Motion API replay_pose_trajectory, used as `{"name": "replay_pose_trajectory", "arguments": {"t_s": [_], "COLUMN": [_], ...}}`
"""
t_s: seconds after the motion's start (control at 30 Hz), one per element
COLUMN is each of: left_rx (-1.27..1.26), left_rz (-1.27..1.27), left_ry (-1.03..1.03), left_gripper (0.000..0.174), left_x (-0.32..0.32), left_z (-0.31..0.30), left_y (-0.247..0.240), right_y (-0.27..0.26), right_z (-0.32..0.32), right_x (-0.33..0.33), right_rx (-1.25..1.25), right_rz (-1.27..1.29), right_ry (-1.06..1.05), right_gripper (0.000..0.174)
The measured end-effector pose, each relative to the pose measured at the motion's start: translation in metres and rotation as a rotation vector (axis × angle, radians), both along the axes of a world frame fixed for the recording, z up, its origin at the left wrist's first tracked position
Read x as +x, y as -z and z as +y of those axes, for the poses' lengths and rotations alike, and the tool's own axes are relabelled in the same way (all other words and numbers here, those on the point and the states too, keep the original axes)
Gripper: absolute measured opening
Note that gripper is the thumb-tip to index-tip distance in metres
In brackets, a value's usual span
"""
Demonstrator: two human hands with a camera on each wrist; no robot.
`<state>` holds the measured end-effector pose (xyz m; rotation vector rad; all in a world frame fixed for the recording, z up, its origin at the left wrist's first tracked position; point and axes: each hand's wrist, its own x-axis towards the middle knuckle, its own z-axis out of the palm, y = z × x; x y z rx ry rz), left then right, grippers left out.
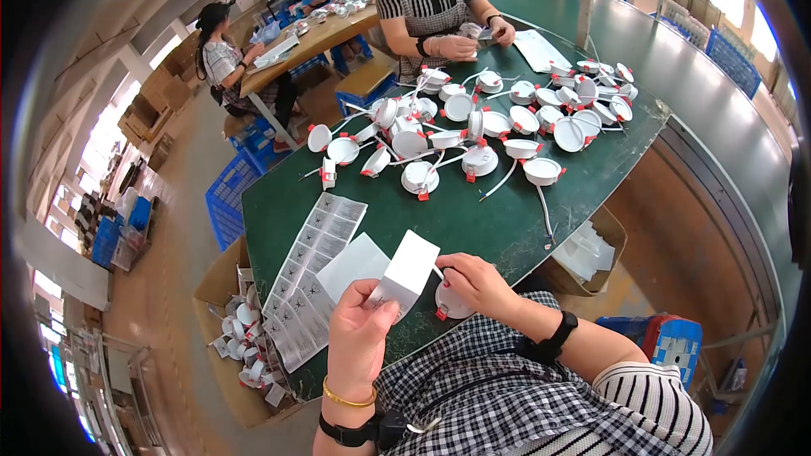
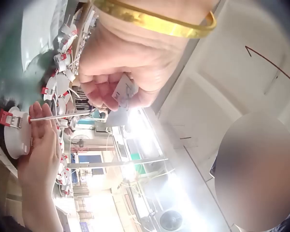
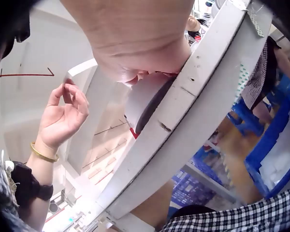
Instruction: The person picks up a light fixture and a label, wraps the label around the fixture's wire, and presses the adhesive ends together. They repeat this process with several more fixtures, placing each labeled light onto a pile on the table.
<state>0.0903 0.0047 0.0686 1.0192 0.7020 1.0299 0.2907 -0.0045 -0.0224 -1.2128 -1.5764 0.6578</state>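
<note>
In the head view my left hand [image 1: 359, 329] pinches a folded white leaflet [image 1: 404, 274] with print on its lower part, held up over the table's near edge. My right hand [image 1: 483, 285] rests at a round white downlight [image 1: 454, 301] with red-tipped clips, close to the edge. Seen from the left wrist, the right fingers [image 2: 42, 128] lie fairly straight along the downlight's back, beside its upright white cable [image 2: 63, 116]. The right thumb is hidden there. Flat white paper [image 1: 351, 266] and printed sheets [image 1: 308, 274] lie left of my hands.
Many white downlights [image 1: 459, 107] with cables spread across the green table [image 1: 287, 194]. Facing me, a person [image 1: 435, 8] handles small items near a white sheet [image 1: 541, 52]. Cardboard boxes stand at the left, holding downlights [image 1: 245, 329], and at the right, holding white bags [image 1: 585, 253].
</note>
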Motion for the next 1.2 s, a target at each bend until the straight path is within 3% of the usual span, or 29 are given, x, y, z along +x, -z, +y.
{"name": "replay_pose_trajectory", "arguments": {"t_s": [0.1,0.3,0.57,0.7,0.87,1.2], "left_rx": [-0.010,0.025,-0.036,-0.058,-0.068,-0.015], "left_rz": [0.017,0.017,0.196,0.239,0.234,0.323], "left_ry": [-0.031,-0.054,-0.119,-0.100,-0.098,-0.085], "left_gripper": [0.028,0.023,0.010,0.012,0.014,0.013], "left_x": [-0.002,-0.004,-0.005,-0.008,-0.009,-0.006], "left_z": [-0.002,-0.002,-0.008,-0.010,-0.010,-0.013], "left_y": [0.001,-0.002,0.006,0.019,0.025,0.032], "right_y": [0.006,0.013,-0.039,-0.038,-0.043,-0.044], "right_z": [-0.003,0.003,-0.026,-0.036,-0.045,-0.050], "right_x": [-0.001,-0.008,-0.021,-0.022,-0.024,-0.029], "right_rx": [-0.035,0.200,-0.211,-0.050,-0.276,-0.393], "right_rz": [-0.019,-0.162,-0.084,-0.100,-0.030,0.071], "right_ry": [-0.022,-0.051,-0.146,-0.149,-0.191,-0.143], "right_gripper": [0.023,0.020,0.015,0.015,0.019,0.019]}}
